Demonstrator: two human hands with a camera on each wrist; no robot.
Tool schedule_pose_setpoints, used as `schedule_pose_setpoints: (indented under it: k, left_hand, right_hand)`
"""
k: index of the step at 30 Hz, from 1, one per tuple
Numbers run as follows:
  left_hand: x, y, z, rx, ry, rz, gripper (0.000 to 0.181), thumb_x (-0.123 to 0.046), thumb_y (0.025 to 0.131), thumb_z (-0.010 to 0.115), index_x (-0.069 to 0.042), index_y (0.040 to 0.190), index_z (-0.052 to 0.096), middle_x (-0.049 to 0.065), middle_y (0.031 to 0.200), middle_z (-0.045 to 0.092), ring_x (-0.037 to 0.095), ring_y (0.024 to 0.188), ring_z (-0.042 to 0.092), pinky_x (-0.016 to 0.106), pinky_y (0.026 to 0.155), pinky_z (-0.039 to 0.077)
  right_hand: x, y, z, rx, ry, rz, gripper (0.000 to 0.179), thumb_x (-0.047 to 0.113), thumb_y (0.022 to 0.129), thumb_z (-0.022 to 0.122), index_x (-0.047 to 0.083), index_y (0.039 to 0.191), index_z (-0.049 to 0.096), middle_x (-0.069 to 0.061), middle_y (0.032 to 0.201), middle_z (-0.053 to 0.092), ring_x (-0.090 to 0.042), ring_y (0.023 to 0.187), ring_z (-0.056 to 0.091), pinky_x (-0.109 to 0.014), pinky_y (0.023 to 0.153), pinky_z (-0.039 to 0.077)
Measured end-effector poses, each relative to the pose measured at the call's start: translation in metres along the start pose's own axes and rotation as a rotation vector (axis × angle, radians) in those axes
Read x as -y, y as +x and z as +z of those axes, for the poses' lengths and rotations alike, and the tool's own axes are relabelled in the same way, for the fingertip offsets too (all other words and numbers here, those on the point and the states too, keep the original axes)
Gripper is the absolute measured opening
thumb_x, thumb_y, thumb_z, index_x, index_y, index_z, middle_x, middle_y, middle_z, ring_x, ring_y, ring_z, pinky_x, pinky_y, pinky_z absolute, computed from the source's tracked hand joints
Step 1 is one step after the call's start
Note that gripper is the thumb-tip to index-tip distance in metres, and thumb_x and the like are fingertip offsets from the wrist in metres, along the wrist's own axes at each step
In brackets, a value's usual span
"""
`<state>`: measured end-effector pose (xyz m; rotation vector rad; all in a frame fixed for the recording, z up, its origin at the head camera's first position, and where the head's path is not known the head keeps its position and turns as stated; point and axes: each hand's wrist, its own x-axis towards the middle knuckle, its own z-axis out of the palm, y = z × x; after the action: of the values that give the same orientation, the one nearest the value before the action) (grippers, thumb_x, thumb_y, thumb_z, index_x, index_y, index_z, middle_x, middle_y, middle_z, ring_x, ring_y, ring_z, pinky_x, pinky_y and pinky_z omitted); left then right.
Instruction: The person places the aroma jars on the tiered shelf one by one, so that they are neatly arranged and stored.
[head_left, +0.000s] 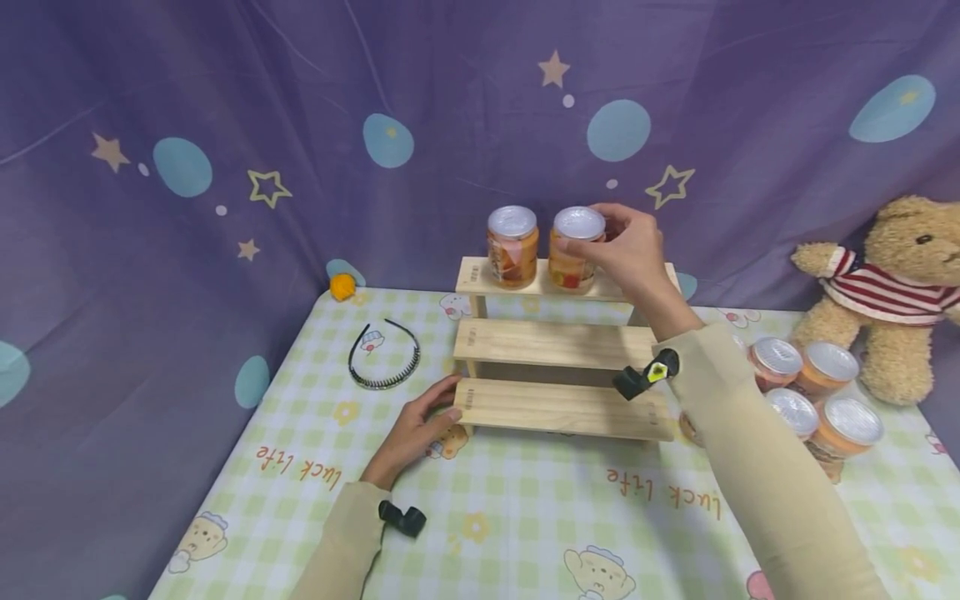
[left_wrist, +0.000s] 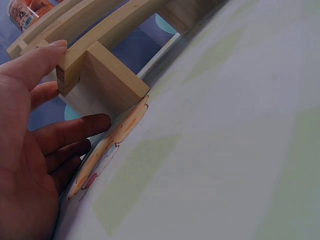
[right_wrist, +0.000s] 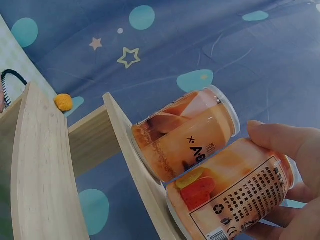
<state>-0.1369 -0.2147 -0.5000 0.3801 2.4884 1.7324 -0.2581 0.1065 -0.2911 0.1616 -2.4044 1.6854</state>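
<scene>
My right hand (head_left: 626,250) holds a can (head_left: 573,265) with a silver lid and an orange label, thumb and fingers around its upper part. That can stands upright on the top tier of a three-tier wooden shelf (head_left: 555,343). Close to its left is a matching can (head_left: 512,254) on the same board. In the right wrist view, the held can (right_wrist: 227,192) shows printed text and a barcode. My left hand (head_left: 416,425) grips the left end of the lowest tier. In the left wrist view, its thumb (left_wrist: 37,62) lies against the board's corner, the other fingers lower down.
Several more cans (head_left: 851,421) stand to the right, partly behind the right forearm. A teddy bear (head_left: 892,292) in a striped top sits beyond them. Left of the shelf lie a black headband (head_left: 386,383) and a small yellow-orange ball (head_left: 342,287). A purple curtain (head_left: 450,67) hangs behind.
</scene>
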Motion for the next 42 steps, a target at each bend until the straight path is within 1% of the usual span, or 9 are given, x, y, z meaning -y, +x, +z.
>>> schedule_pose_setpoints:
  k: [5, 7, 13, 18, 22, 27, 30, 36, 42]
  left_hand:
    - [0.001, 0.001, 0.0, 0.003, -0.002, 0.009, 0.057, -0.021, 0.099, 0.063, -0.013, 0.152, 0.044, 0.013, 0.134, 0.066, 0.03, 0.128, 0.06, 0.032, 0.111, 0.042]
    - [0.0, 0.002, 0.0, 0.006, -0.001, 0.01, 0.057, -0.021, 0.099, 0.063, -0.014, 0.152, 0.044, 0.014, 0.134, 0.066, 0.03, 0.128, 0.06, 0.032, 0.111, 0.042]
    - [-0.001, 0.004, 0.0, 0.006, -0.001, -0.006, 0.057, -0.023, 0.098, 0.064, -0.017, 0.152, 0.044, 0.013, 0.135, 0.066, 0.03, 0.129, 0.059, 0.022, 0.109, 0.04]
    - [-0.002, 0.004, -0.001, 0.009, -0.006, -0.002, 0.058, -0.023, 0.099, 0.064, -0.016, 0.152, 0.044, 0.014, 0.134, 0.066, 0.031, 0.128, 0.059, 0.018, 0.106, 0.041]
    - [-0.001, 0.004, 0.0, 0.009, 0.0, 0.0, 0.057, -0.024, 0.099, 0.064, -0.018, 0.152, 0.044, 0.013, 0.134, 0.066, 0.03, 0.128, 0.06, 0.019, 0.106, 0.042]
    - [0.001, 0.003, 0.0, 0.001, 0.001, 0.002, 0.057, -0.024, 0.099, 0.064, -0.019, 0.152, 0.045, 0.013, 0.134, 0.066, 0.029, 0.128, 0.06, 0.019, 0.107, 0.041]
    - [0.002, 0.002, 0.0, -0.001, -0.002, 0.003, 0.057, -0.023, 0.098, 0.064, -0.019, 0.152, 0.045, 0.013, 0.134, 0.066, 0.029, 0.128, 0.06, 0.019, 0.107, 0.041]
    - [0.003, 0.002, 0.0, -0.004, -0.002, 0.0, 0.057, -0.023, 0.098, 0.065, -0.019, 0.151, 0.045, 0.013, 0.133, 0.066, 0.029, 0.127, 0.06, 0.019, 0.107, 0.041]
    - [0.002, 0.001, 0.001, -0.007, -0.009, -0.013, 0.058, -0.024, 0.098, 0.065, -0.016, 0.152, 0.044, 0.013, 0.133, 0.066, 0.029, 0.127, 0.06, 0.022, 0.107, 0.042]
  right_hand:
    - [-0.003, 0.002, 0.0, 0.003, -0.015, 0.006, 0.058, 0.029, 0.074, 0.089, 0.007, 0.124, 0.068, 0.004, 0.098, 0.068, -0.005, 0.083, 0.057, -0.017, 0.073, 0.047]
    - [-0.003, 0.003, 0.0, 0.006, -0.013, 0.009, 0.058, 0.029, 0.075, 0.089, 0.007, 0.124, 0.067, 0.002, 0.1, 0.069, -0.005, 0.084, 0.058, -0.017, 0.074, 0.047]
    - [-0.003, 0.003, 0.0, 0.021, -0.029, 0.014, 0.061, 0.032, 0.076, 0.088, 0.008, 0.127, 0.065, 0.001, 0.104, 0.068, -0.005, 0.086, 0.058, -0.016, 0.075, 0.047]
    - [-0.003, 0.003, -0.002, 0.062, -0.05, 0.031, 0.064, 0.033, 0.079, 0.085, 0.009, 0.133, 0.06, -0.005, 0.117, 0.067, -0.006, 0.093, 0.058, -0.017, 0.079, 0.046]
    - [-0.003, 0.001, -0.004, 0.106, -0.064, 0.035, 0.07, 0.035, 0.081, 0.083, 0.011, 0.139, 0.053, -0.01, 0.13, 0.063, -0.012, 0.104, 0.058, -0.022, 0.087, 0.046]
    - [-0.003, -0.001, -0.008, 0.13, -0.062, 0.023, 0.076, 0.036, 0.081, 0.084, 0.011, 0.144, 0.048, -0.013, 0.14, 0.06, -0.021, 0.12, 0.059, -0.034, 0.101, 0.045]
    - [-0.004, -0.003, -0.011, 0.127, -0.059, 0.014, 0.078, 0.036, 0.08, 0.084, 0.01, 0.144, 0.048, -0.013, 0.142, 0.059, -0.024, 0.125, 0.058, -0.038, 0.105, 0.045]
    - [-0.006, -0.008, -0.018, 0.098, -0.07, -0.017, 0.076, 0.033, 0.08, 0.085, 0.009, 0.142, 0.049, -0.014, 0.139, 0.061, -0.025, 0.126, 0.061, -0.038, 0.105, 0.047]
    - [-0.006, -0.018, -0.029, 0.102, -0.048, -0.023, 0.073, 0.03, 0.081, 0.085, 0.012, 0.142, 0.049, -0.014, 0.141, 0.06, -0.027, 0.132, 0.058, -0.043, 0.111, 0.044]
